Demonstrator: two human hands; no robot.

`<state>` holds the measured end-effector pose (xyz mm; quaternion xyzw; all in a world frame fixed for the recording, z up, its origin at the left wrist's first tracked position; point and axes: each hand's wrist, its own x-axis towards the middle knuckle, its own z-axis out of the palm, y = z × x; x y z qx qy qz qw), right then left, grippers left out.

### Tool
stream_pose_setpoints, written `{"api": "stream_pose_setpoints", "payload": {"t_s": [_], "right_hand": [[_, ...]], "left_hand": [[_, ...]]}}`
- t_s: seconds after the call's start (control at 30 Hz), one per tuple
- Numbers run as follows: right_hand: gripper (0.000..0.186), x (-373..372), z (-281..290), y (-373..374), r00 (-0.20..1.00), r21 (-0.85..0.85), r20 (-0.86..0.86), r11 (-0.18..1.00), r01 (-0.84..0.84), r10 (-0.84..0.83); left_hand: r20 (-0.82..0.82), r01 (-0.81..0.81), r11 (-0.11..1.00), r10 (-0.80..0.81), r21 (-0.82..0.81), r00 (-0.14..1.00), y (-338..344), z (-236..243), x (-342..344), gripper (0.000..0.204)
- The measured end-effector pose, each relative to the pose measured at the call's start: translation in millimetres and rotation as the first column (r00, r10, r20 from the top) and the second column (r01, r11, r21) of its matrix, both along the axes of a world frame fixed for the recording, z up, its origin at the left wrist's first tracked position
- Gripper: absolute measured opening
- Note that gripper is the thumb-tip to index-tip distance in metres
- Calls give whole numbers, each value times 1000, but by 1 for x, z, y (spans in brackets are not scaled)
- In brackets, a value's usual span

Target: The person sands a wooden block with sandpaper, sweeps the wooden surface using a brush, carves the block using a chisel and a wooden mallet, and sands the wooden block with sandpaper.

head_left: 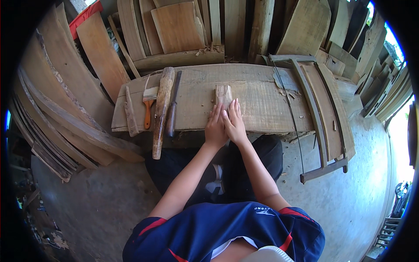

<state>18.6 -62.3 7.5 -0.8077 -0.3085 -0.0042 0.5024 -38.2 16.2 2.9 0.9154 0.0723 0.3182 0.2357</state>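
Note:
A small pale wooden block [223, 92] lies on a wide, low plank [266, 96] in front of me. My left hand [215, 127] rests on the block's near end and left side, fingers stretched out and pointing away from me. Beside it, my right hand [236, 124] lies along the block's right side, its fingers straight too. The two hands touch near the thumbs and cover the near part of the block. To their left on the plank are a long dark chisel-like tool [174, 107], a rough wooden club [162, 114] and a paintbrush [149, 104] with an orange handle.
A wooden frame saw [321, 115] leans over the plank's right end, its blade side toward the middle. A thin wood strip [131, 111] lies at the left end. Boards [179, 28] stand along the back, with curved planks [65, 109] stacked at left. Concrete floor [118, 196] surrounds my legs.

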Motion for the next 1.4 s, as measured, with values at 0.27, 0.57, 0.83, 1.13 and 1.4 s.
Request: {"api": "stream_pose_setpoints", "payload": {"t_s": [0.27, 0.57, 0.83, 1.13, 1.4], "right_hand": [[44, -27, 3, -24, 997, 112, 57, 992, -54, 47], [38, -20, 4, -17, 1000, 94, -27, 996, 4, -2], [34, 28, 6, 11, 999, 126, -2, 991, 38, -38], [33, -48, 14, -43, 999, 9, 7, 999, -38, 38], [33, 16, 10, -14, 1000, 92, -11, 996, -22, 23]], "left_hand": [[37, 37, 999, -36, -24, 999, 3, -5, 0, 51], [34, -8, 1000, 8, -12, 999, 0, -6, -4, 49], [90, 79, 995, -84, 53, 992, 10, -1, -2, 48], [105, 26, 999, -29, 30, 994, 8, -12, -5, 50], [201, 63, 998, -60, -5, 978, 6, -11, 1, 48]]}}
